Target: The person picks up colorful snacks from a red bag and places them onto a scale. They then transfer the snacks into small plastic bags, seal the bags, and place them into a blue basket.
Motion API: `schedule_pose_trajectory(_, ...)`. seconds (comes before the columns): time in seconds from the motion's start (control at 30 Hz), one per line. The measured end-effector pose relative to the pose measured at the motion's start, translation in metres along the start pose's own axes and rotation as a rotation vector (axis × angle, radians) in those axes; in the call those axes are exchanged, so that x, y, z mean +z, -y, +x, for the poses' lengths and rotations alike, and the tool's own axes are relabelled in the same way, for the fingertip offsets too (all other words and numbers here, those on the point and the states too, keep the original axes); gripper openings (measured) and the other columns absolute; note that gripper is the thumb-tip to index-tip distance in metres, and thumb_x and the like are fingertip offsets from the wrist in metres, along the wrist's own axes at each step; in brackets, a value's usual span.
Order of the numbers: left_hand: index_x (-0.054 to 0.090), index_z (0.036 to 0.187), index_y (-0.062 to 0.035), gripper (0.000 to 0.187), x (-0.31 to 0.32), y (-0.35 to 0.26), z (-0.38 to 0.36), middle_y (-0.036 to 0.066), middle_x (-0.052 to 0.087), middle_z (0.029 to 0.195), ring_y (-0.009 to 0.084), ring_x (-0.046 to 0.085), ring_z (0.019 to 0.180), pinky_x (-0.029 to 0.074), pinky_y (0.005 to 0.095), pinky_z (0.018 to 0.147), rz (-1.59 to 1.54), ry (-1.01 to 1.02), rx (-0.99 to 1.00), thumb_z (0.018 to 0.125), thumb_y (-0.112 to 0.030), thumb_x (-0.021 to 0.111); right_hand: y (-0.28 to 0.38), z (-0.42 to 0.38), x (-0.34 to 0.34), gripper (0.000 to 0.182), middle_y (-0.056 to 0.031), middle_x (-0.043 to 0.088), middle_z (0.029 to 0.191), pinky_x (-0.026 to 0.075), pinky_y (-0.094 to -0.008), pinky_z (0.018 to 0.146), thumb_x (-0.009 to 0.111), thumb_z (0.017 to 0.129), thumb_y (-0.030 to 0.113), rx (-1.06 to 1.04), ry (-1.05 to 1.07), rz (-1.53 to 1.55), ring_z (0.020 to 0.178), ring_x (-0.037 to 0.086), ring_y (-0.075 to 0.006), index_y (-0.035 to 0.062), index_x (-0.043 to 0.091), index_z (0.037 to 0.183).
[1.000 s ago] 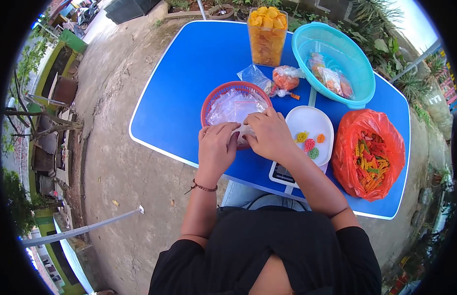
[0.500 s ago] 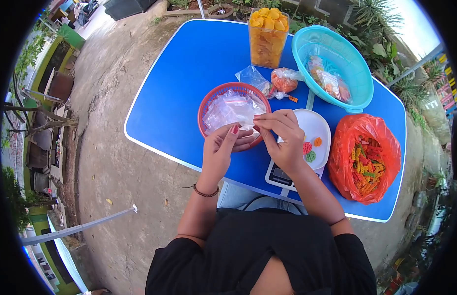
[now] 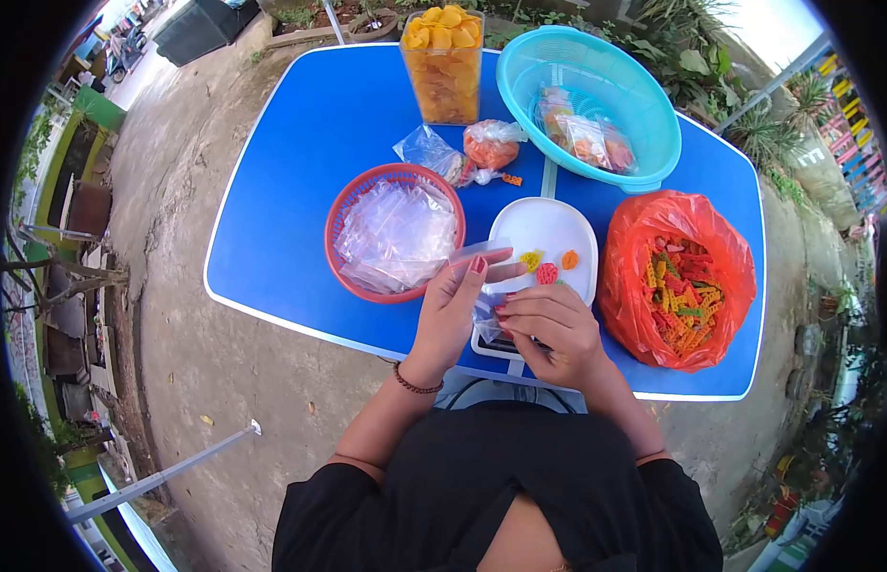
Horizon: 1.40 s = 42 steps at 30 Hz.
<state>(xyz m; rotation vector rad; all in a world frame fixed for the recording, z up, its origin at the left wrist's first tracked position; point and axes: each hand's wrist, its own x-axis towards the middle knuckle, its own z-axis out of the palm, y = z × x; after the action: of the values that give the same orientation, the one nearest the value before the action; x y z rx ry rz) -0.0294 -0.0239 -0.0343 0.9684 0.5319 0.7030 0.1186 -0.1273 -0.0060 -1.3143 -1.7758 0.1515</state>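
A clear plastic bag (image 3: pixel 485 315) hangs between my two hands at the front of the white scale. My left hand (image 3: pixel 451 303) has its thumb and fingers around the bag's upper part. On the bag's lower right side, my right hand (image 3: pixel 550 329) pinches it. The red basket (image 3: pixel 338 272) with clear bags (image 3: pixel 396 229) stands just left of my hands. Beyond my right hand, yellow, pink and orange snack pieces (image 3: pixel 547 274) lie on the scale's white tray (image 3: pixel 541 224). The scale's front is partly hidden by my hands.
A red plastic bag (image 3: pixel 624 286) of colourful snacks stands right on the blue table (image 3: pixel 262 200). Toward the back are a teal basket (image 3: pixel 660 124) with packed bags, a tall container of yellow chips (image 3: pixel 441 76), and a knotted bag of orange snacks (image 3: pixel 491 145).
Both hands have moved from over the red basket to the scale's front, and a clear bag now shows between them. The view has shifted, so the table's things appear further left.
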Motion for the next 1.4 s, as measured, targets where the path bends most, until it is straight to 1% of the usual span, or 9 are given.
schedule_pose_trajectory(0.13,0.064,0.128,0.0055,0.039,0.011,0.013,0.003,0.021,0.070,0.122,0.0235,0.068,0.115,0.055,0.0359,0.100,0.152,0.093,-0.071,0.109,-0.026,0.049,-0.005,-0.024,-0.023,0.020,-0.0076,0.069,0.093,0.051,-0.0357,0.075,0.076,0.074,-0.004,0.179,-0.094,0.024,0.087,0.064,-0.0263,0.0039,0.069,0.090)
schedule_pose_trajectory(0.33,0.071,0.115,0.0075,0.023,0.019,0.019,0.001,0.013,0.076,0.099,0.0150,0.073,0.090,0.059,0.0289,0.085,0.228,0.139,-0.107,0.099,-0.009,0.066,-0.012,-0.050,-0.029,0.015,-0.0069,0.060,0.080,0.044,-0.0325,0.065,0.070,0.080,-0.007,0.507,-0.260,0.100,0.072,0.057,-0.0228,0.0028,0.063,0.088)
schedule_pose_trajectory(0.6,0.076,0.093,0.0019,0.013,0.025,0.015,-0.010,0.007,0.074,0.075,0.0034,0.064,0.069,0.051,0.0224,0.064,0.613,0.116,-0.070,0.087,-0.009,0.079,-0.012,-0.039,-0.031,0.018,-0.0076,0.065,0.099,0.043,-0.0369,0.080,0.071,0.081,-0.002,0.296,-0.199,-0.102,0.094,0.057,-0.0234,0.0074,0.068,0.095)
schedule_pose_trajectory(0.73,0.074,0.091,0.0012,0.015,0.027,0.013,-0.010,0.009,0.074,0.077,0.0092,0.068,0.070,0.053,0.0264,0.064,0.727,0.105,0.059,0.082,-0.008,0.082,-0.009,-0.038,-0.034,0.019,-0.0098,0.065,0.104,0.044,-0.0376,0.078,0.071,0.079,-0.002,0.249,-0.133,0.021,0.093,0.057,-0.0249,0.0074,0.069,0.096)
schedule_pose_trajectory(0.9,0.073,0.098,-0.0016,0.025,0.029,0.002,-0.012,0.012,0.073,0.089,0.0249,0.073,0.078,0.056,0.0332,0.069,0.960,0.237,0.273,0.078,-0.011,0.083,-0.007,-0.043,-0.035,0.022,-0.0097,0.068,0.092,0.047,-0.0354,0.072,0.067,0.077,-0.006,0.287,0.019,0.140,0.081,0.058,-0.0254,0.0052,0.072,0.096)
schedule_pose_trajectory(1.0,0.073,0.100,-0.0019,0.030,0.032,0.001,-0.013,0.014,0.074,0.094,0.0277,0.074,0.084,0.057,0.0326,0.076,1.004,0.332,0.240,0.075,-0.011,0.086,-0.007,-0.046,-0.037,0.024,-0.0088,0.069,0.082,0.047,-0.0345,0.069,0.068,0.075,-0.007,0.294,0.065,0.087,0.075,0.058,-0.0237,0.0039,0.074,0.096)
schedule_pose_trajectory(1.23,0.072,0.109,-0.0003,0.023,0.024,-0.009,-0.014,0.015,0.076,0.099,0.0234,0.075,0.091,0.057,0.0313,0.081,0.833,0.500,0.026,0.087,-0.007,0.074,-0.017,-0.046,-0.036,0.020,-0.0075,0.071,0.080,0.045,-0.0323,0.065,0.074,0.077,-0.001,0.235,0.044,0.192,0.068,0.056,-0.0209,0.0038,0.077,0.097)
schedule_pose_trajectory(1.33,0.071,0.112,0.0003,0.021,0.017,-0.004,-0.012,0.015,0.077,0.099,0.0223,0.076,0.089,0.057,0.0305,0.079,0.801,0.422,0.011,0.092,-0.005,0.069,-0.022,-0.045,-0.024,0.017,-0.0072,0.071,0.084,0.049,-0.0378,0.068,0.076,0.078,0.004,0.478,-0.201,0.011,0.072,0.060,-0.0245,0.0038,0.075,0.096)
schedule_pose_trajectory(1.4,0.071,0.112,0.0007,0.020,0.014,0.002,-0.012,0.014,0.077,0.096,0.0235,0.075,0.081,0.056,0.0311,0.073,0.734,0.325,0.092,0.094,-0.006,0.068,-0.029,-0.040,-0.021,0.020,-0.0076,0.068,0.087,0.050,-0.0377,0.069,0.078,0.078,0.005,0.394,-0.179,-0.308,0.076,0.061,-0.0267,0.0039,0.074,0.097)
